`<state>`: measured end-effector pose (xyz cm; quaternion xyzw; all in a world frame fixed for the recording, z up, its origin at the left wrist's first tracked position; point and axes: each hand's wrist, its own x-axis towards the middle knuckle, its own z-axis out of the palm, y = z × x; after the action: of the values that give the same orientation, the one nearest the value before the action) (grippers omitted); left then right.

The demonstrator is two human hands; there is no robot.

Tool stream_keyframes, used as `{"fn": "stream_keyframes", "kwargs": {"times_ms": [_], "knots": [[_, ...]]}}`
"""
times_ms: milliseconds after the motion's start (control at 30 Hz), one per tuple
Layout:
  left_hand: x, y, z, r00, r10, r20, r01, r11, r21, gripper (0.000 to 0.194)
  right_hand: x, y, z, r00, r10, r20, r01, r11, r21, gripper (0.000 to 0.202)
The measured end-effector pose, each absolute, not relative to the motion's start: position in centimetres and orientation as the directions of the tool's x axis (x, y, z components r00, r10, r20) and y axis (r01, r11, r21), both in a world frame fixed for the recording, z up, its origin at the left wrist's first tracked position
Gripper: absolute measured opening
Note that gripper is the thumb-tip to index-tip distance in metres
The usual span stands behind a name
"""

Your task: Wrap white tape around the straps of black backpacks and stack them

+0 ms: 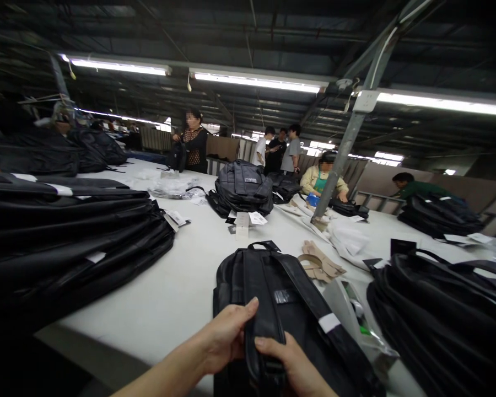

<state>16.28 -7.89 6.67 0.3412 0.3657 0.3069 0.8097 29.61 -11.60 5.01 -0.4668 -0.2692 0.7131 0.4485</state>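
A black backpack (227, 275) lies strap side up on the white table in front of me, its top handle pointing away. My left hand (231, 331) grips the left shoulder strap (258, 275) from its outer edge, thumb on top. Lower down, my right hand (283, 353) holds the same strap from the other side, its thumb across it and the other fingers partly hidden. To the right, the other shoulder strap (306, 286) lies along the backpack and carries a white wrap (329, 322).
Stacked black bags flank me at left (66, 242) and right (438, 309). More backpacks (243, 187) with paper tags sit ahead. A metal post (343, 160), brown paper strips (320, 262) and a white box (343, 309) stand to the right. Several people are beyond, one seated worker (322, 176) handling a bag.
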Motion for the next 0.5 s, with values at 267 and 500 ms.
{"fn": "stream_keyframes", "kwargs": {"times_ms": [267, 500], "knots": [[19.7, -9.1, 2.8, 0.196, 0.869, -0.454, -0.441, 0.492, 0.751, 0.025, 32.3, -12.7, 1.6, -0.203, 0.956, -0.214, 0.251, -0.16, -0.955, 0.046], [18.8, -9.0, 3.9, 0.352, 0.709, -0.611, -0.379, 0.705, 0.6, 0.031, 42.8, -6.7, 2.3, 0.237, 0.934, 0.269, 0.924, -0.131, -0.358, 0.044]]}}
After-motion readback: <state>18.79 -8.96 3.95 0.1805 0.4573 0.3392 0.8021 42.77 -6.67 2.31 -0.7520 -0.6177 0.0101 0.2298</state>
